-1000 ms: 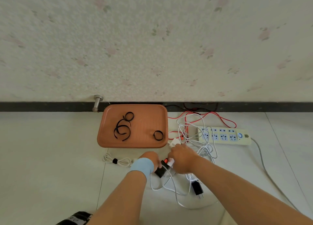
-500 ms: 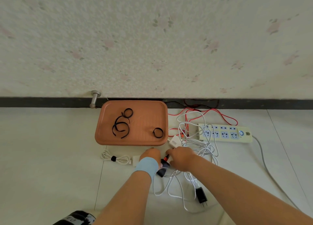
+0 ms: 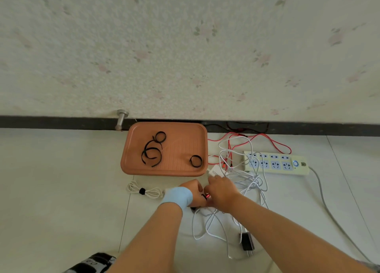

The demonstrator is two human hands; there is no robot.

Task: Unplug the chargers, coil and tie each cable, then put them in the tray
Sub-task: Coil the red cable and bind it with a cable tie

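Note:
My left hand (image 3: 192, 191), with a blue band on the wrist, and my right hand (image 3: 221, 190) meet over the floor just below the orange tray (image 3: 131, 161). Between them they grip a small black charger with a red cable end (image 3: 206, 196), mostly hidden by the fingers. A tangle of white cables (image 3: 244, 182) spreads from the hands to the right. A red cable (image 3: 275, 144) loops behind it. A white charger block (image 3: 216, 171) lies by the tray's corner. One coiled, tied white cable (image 3: 144, 191) rests left of my left hand.
Several black ties (image 3: 152, 151) lie in the tray. A cream power strip (image 3: 276, 163) with a lit switch sits at the right, its grey cord (image 3: 329, 209) running toward me. A black plug (image 3: 247, 243) lies near my right forearm. A metal door stop (image 3: 121, 119) juts from the wall.
Both hands have shifted slightly away from me with the black charger, which is now more covered by the fingers. The view has tilted a little; the cables lie much as before.

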